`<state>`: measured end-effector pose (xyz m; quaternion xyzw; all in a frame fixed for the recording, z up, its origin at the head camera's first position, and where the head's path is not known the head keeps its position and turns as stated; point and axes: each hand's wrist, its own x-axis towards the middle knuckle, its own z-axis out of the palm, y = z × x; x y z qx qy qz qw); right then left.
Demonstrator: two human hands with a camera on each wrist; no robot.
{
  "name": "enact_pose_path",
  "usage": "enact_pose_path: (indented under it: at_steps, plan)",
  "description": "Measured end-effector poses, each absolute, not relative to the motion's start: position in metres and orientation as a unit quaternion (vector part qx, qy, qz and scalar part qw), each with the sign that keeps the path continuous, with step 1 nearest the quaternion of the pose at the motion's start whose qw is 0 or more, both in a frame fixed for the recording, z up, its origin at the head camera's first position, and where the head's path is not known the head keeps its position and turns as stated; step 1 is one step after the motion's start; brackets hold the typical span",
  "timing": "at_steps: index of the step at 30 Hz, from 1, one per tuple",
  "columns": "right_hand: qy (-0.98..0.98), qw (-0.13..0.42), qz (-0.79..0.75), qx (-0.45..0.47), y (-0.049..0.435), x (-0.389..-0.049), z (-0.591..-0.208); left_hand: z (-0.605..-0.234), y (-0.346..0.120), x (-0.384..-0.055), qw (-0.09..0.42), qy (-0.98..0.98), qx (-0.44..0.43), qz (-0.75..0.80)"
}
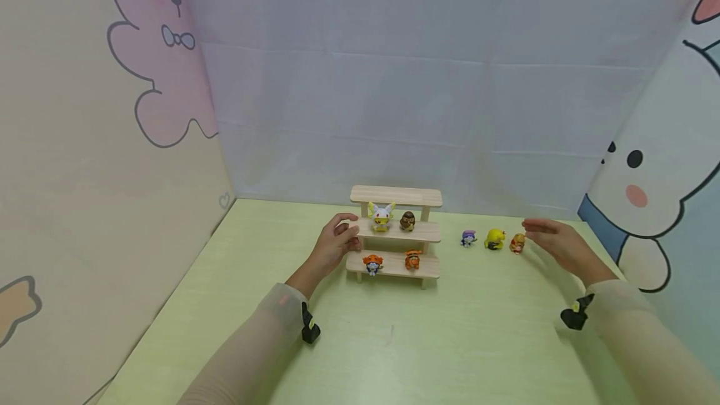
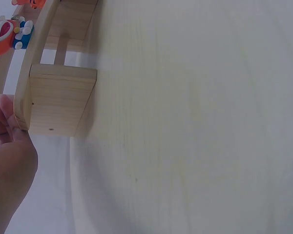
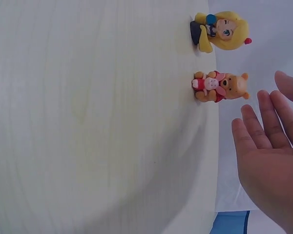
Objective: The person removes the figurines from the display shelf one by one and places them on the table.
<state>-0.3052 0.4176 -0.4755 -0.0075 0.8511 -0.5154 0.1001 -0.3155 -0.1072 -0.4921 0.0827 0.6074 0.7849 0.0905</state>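
A small three-tier wooden display shelf (image 1: pixel 396 195) stands toward the back of the table. At its left end my left hand (image 1: pixel 336 241) grips the edge of the middle tier; the left wrist view has the fingers (image 2: pixel 7 108) bent by the shelf end. On the middle tier are a white-and-yellow figurine (image 1: pixel 381 217) and a brown owl figurine (image 1: pixel 407 222). The lower tier bears an orange-hatted figurine (image 1: pixel 372 264) and a tiger figurine (image 1: pixel 413 259). My right hand (image 1: pixel 557 245), fingers extended, hovers just right of a bear figurine (image 3: pixel 229 87) in red, holding nothing.
Left of the bear, a yellow-haired figurine (image 1: pixel 494 239) and a purple-hatted figurine (image 1: pixel 468 238) stand in a row on the pale green table (image 1: pixel 450 342). A white cloth (image 1: pixel 416 99) hangs behind the table. Walls with cartoon animals close in both sides.
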Motion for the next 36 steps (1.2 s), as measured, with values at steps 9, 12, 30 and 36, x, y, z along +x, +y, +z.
enact_pose_path:
  at_steps: [9,12,30,36]
  plan:
    - [0.857,0.096,-0.505,-0.016,0.412,-0.309,-0.462,-0.492,-0.107,-0.316,0.091,0.602,0.087,0.789]
    - [0.861,0.091,-0.500,-0.016,0.409,-0.310,-0.459,-0.492,-0.107,-0.315,0.091,0.601,0.089,0.789]
    - [0.850,0.080,-0.510,-0.105,0.348,-0.303,-0.431,-0.496,-0.108,-0.318,0.089,0.601,0.095,0.788]
    - [0.853,0.080,-0.501,-0.121,0.326,-0.300,-0.426,-0.497,-0.108,-0.318,0.087,0.602,0.096,0.788]
